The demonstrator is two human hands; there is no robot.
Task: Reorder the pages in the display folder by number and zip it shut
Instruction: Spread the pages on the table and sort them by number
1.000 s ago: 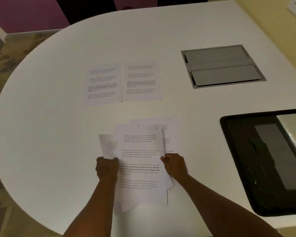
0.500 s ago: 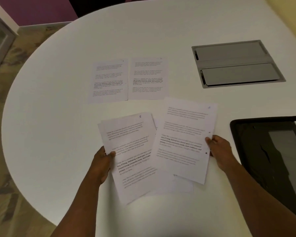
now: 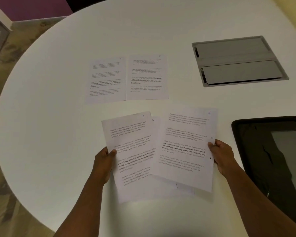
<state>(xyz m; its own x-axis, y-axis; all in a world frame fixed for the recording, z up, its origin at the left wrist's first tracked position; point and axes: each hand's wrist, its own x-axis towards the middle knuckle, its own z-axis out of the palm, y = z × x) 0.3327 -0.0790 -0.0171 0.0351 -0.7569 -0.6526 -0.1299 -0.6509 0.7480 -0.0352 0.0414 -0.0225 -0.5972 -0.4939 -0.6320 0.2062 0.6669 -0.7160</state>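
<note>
Holding page 4 (image 3: 186, 147) at its right edge, the right hand (image 3: 220, 158) pinches the sheet with thumb on top and fingers below. The left hand (image 3: 103, 161) grips page 5 (image 3: 130, 151) at its left edge in the same way, thumb over the paper. Page 6 (image 3: 155, 127) shows only as a strip between them, under both sheets; I cannot tell whether the left hand holds it too.

What could go wrong: page 4 overlaps the sheets below, so if it is pulled away quickly it may drag page 6 with it and mix the order. The thin paper can also bend or slip from a pinch at one edge only. Another risk is to misread the small handwritten numbers in this dim light.

Two more pages (image 3: 126, 79) lie side by side, farther on the table (image 3: 58, 65); their numbers are too small to read. The folder (image 3: 256, 151) lies open at the right table edge, not zipped, near the right hand but not touching it. Sorting seems about half done.
</note>
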